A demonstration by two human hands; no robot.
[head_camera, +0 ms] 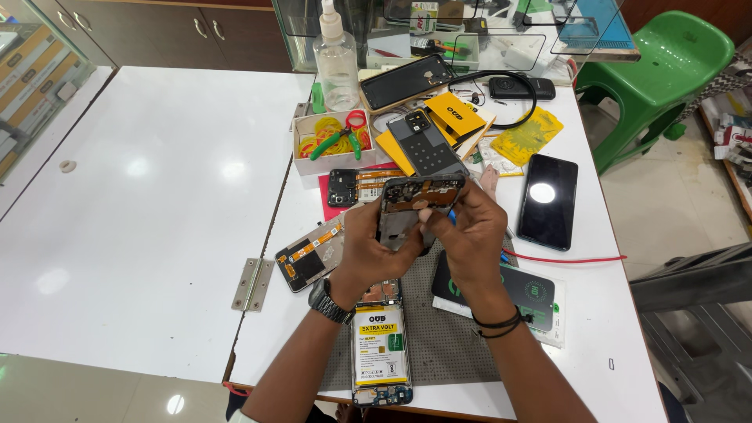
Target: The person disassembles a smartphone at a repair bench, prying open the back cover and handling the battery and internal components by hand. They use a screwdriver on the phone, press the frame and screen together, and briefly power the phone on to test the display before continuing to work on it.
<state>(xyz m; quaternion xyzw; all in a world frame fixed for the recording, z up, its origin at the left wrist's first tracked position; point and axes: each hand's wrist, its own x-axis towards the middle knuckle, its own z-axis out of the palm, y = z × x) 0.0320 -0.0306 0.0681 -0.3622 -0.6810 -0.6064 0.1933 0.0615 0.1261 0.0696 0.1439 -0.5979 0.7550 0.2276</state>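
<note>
Head view: both hands are holding a grey phone frame (419, 205) raised above the tabletop (157, 204), tilted so its inner side faces the wearer, presumably so the exposed orange and copper parts along its top edge can be seen. The left hand (374, 247), a watch on its wrist, is gripping the frame's left side, its fingers (362, 215) curled against the edge to steady it. The right hand (470, 235) is closing around the right side, fingers pressed together over the frame; something small and blue is showing between thumb and frame, too hidden to identify. Directly below the hands a grey work mat (439, 337) is lying on the tabletop, and on it an opened phone with a yellow-and-white battery (380, 345) is resting face up, near enough to be reached without shifting. Just left of the hands a phone panel with orange flex cables (309, 254) is lying set aside. A black phone (548, 200) is resting screen up to the right, apart from the work. Further back, a white box of coloured rubber bands with green-handled pliers (335, 141) and a clear pump bottle (335, 63) are standing, out of the way yet within arm's reach. A metal hinge (252, 283) is bridging the seam between the two white tabletops.
</note>
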